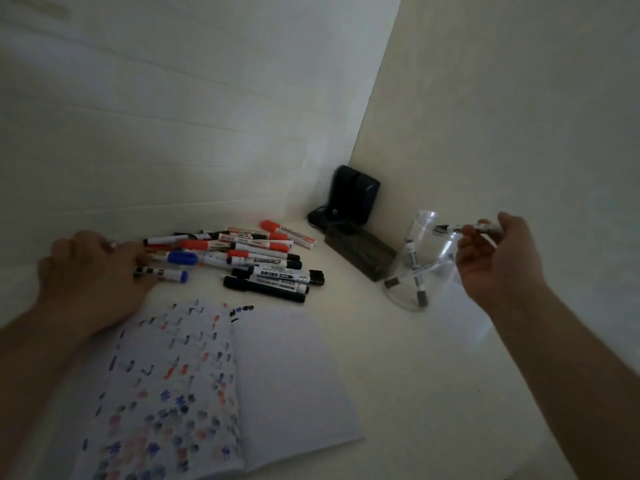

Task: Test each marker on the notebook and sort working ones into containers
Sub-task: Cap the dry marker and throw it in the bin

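Note:
An open notebook (284, 379) lies in front of me, its left page covered with red, blue and black test strokes. Behind it sits a heap of markers (242, 258) with red, blue and black caps. My left hand (93, 271) rests on the left end of the heap, fingers curled over a blue-capped marker (162, 273). My right hand (498, 261) holds a black marker (460, 228) level above the rim of a clear plastic container (426, 261). Two markers stand or lean inside that container.
A dark rectangular box (360, 251) lies left of the clear container. Two black speakers (353, 194) stand in the corner where the white walls meet. The whole setup is on a white tabletop (415, 375).

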Motion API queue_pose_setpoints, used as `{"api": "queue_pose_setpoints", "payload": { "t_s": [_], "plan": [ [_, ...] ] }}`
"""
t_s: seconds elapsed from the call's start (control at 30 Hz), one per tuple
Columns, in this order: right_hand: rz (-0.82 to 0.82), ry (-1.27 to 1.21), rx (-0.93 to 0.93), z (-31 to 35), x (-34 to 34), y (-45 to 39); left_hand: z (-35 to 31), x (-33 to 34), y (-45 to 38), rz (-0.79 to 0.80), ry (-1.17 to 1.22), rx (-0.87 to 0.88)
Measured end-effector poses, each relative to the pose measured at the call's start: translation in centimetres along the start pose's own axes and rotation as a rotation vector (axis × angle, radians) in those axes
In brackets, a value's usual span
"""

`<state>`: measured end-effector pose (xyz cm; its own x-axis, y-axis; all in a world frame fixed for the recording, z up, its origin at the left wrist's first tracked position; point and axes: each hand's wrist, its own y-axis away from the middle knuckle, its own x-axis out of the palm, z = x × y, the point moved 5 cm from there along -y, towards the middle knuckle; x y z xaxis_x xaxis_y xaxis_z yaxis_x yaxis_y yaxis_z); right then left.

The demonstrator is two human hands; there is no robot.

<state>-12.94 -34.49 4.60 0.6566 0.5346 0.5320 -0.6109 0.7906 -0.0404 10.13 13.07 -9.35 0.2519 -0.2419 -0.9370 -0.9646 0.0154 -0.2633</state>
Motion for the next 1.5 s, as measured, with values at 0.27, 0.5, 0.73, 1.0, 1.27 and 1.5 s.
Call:
{"api": "queue_pose_setpoints", "payload": {
  "t_s": [0.27, 0.5, 0.73, 1.0, 1.27, 1.5],
  "plan": [
    [-0.003, 0.029, -0.006, -0.6, 2.3, 1.2, -4.8, -5.4, 3.7, -0.085, 0.453, 0.290],
    [0.710, 0.681, -0.006, -9.5, 9.5, 10.8, -10.7, -6.2, 8.7, 0.107, 0.767, 0.572],
    [1.051, 0.542, 0.158, -16.6, 14.3, 14.2, -13.1, -5.6, 10.5, 0.220, 0.709, 0.767],
    [1.028, 0.291, 0.268, -20.4, 13.2, 12.7, -13.7, -4.1, 9.9, 0.293, 0.672, 0.739],
    [1.091, 0.240, 0.342, -20.8, 12.2, 11.5, -14.6, -3.8, 9.4, 0.344, 0.638, 0.715],
    [1.084, 0.226, 0.348, -20.9, 12.4, 11.3, -14.4, -3.4, 8.9, 0.436, 0.640, 0.651]
  ]
}}
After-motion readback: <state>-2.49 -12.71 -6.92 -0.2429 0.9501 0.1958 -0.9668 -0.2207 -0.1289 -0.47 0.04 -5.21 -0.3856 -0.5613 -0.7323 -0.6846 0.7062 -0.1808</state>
